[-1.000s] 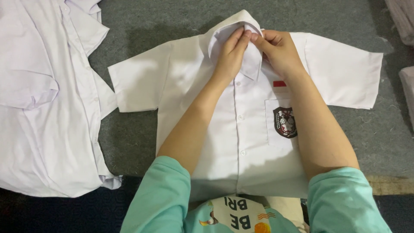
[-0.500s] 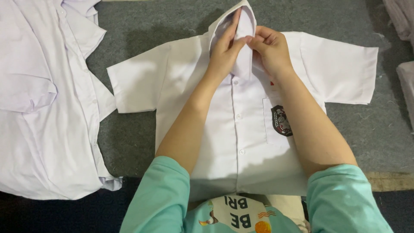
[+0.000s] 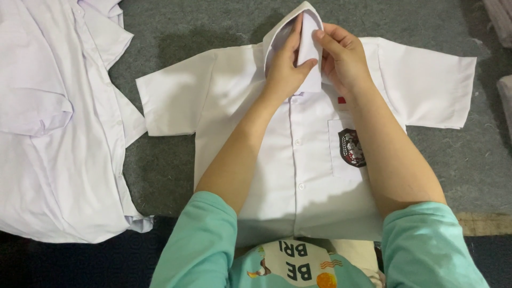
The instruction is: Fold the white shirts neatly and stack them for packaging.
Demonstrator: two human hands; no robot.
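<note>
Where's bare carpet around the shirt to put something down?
Bare carpet lies above the shirt's left sleeve, between pile and collar. More below the right sleeve, and a narrow strip beside the pile. The collar is crowded by left hand and right hand.

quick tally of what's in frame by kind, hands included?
White short-sleeved shirts: 2, the badged shirt laid out flat in the middle, and the second shirt at the left
Hands: 2, left hand and right hand, both holding the collar of the badged shirt
Grey carpet: 1
Total: 5
</note>
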